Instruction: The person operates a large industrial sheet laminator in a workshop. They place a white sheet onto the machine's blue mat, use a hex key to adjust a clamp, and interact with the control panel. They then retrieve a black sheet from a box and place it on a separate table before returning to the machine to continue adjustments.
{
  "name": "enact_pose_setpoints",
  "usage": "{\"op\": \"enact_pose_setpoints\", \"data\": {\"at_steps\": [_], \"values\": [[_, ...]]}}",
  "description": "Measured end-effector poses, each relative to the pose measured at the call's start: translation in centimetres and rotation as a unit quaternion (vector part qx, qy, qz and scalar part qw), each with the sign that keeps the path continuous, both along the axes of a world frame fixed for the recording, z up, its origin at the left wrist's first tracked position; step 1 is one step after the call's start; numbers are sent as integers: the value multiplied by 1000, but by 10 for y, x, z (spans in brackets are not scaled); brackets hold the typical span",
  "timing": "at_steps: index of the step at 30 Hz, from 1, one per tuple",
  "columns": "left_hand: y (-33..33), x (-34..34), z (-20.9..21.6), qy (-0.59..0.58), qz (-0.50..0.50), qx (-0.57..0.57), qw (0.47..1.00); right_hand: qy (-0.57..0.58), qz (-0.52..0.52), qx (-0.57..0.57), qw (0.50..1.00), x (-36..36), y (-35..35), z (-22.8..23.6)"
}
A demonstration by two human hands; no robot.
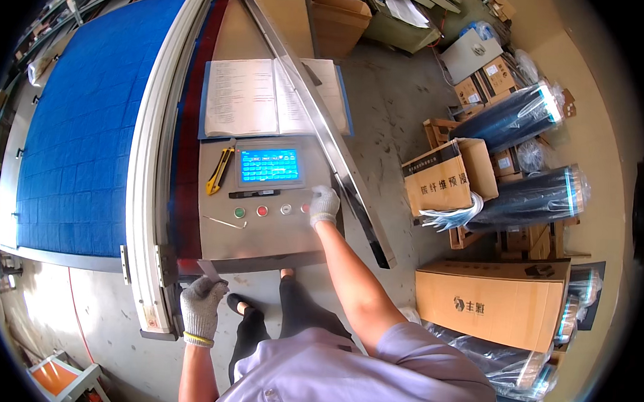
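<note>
My left hand (201, 309), in a grey knitted glove, is closed on a small pale flat strip (208, 270) beside the machine's front edge. The strip's material is unclear. My right hand (325, 205), gloved too, rests by the right end of the control panel (263, 243), its fingers curled next to a red button (305, 208). Left of that button are a pale switch (286, 209), another red button (262, 211) and a green one (239, 212). Above them a blue touchscreen (269, 166) is lit. I see nothing held in my right hand.
An open binder (242, 97), a yellow utility knife (220, 171), a black marker (255, 194) and a thin metal hook (225, 222) lie on the panel. A metal bar (318, 122) slants across. Left is a blue cutting bed (88, 133); right, cartons (486, 301) and wrapped rolls (512, 116).
</note>
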State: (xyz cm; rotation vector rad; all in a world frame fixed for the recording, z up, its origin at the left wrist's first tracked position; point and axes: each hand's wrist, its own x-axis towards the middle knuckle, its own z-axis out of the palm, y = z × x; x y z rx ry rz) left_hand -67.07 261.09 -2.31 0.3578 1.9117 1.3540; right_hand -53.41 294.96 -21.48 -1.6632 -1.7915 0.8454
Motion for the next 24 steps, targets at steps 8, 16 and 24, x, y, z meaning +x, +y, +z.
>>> {"op": "enact_pose_setpoints", "data": {"at_steps": [8, 16, 24], "values": [[-3, -5, 10, -49, 46, 50, 996, 119, 93, -64, 987, -26, -46, 63], [-29, -15, 15, -138, 34, 89, 986, 144, 501, -372, 768, -55, -195, 216], [-86, -33, 38, -76, 33, 45, 995, 100, 579, -332, 738, -69, -250, 221]]}}
